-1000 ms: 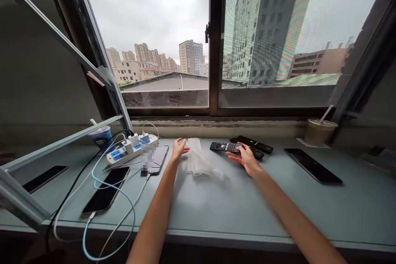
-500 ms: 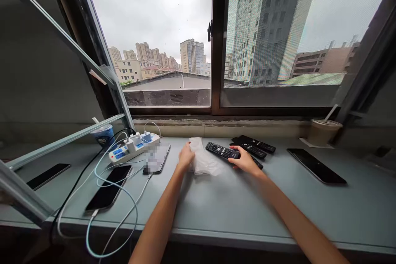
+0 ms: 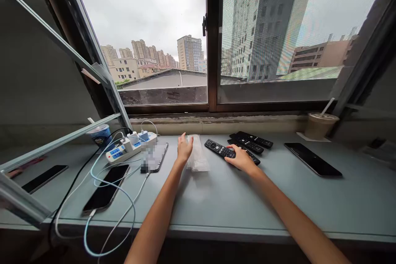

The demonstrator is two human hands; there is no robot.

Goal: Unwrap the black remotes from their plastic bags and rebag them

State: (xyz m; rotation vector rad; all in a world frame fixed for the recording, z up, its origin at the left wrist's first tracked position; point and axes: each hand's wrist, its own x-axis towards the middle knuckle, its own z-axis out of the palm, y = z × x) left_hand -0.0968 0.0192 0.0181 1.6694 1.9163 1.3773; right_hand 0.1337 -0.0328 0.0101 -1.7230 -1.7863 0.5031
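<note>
My right hand (image 3: 243, 159) grips the near end of a black remote control (image 3: 216, 147), its buttons facing up and its far end pointing left. Several more black remotes (image 3: 254, 138) lie overlapped just behind and beside that hand; one is partly hidden beneath it. My left hand (image 3: 184, 149) is raised at the left edge of a clear plastic bag (image 3: 198, 159), fingers apart and nothing held in them. The bag rests flat and crinkled on the grey table (image 3: 213, 206), between the two hands.
Left of my arm are a phone (image 3: 107, 189) on a cable, another mosaic-blurred device (image 3: 157, 159) and a power strip (image 3: 116, 154) with looping cords. A blue cup (image 3: 100, 135) stands behind a metal frame. At right are a dark phone (image 3: 312, 159) and a drink cup (image 3: 320, 127).
My left hand has let go of the plastic bag and lifted, its fingers spreading. The bag has settled into a narrower shape. My right hand still holds the remote; the view has shifted slightly.
</note>
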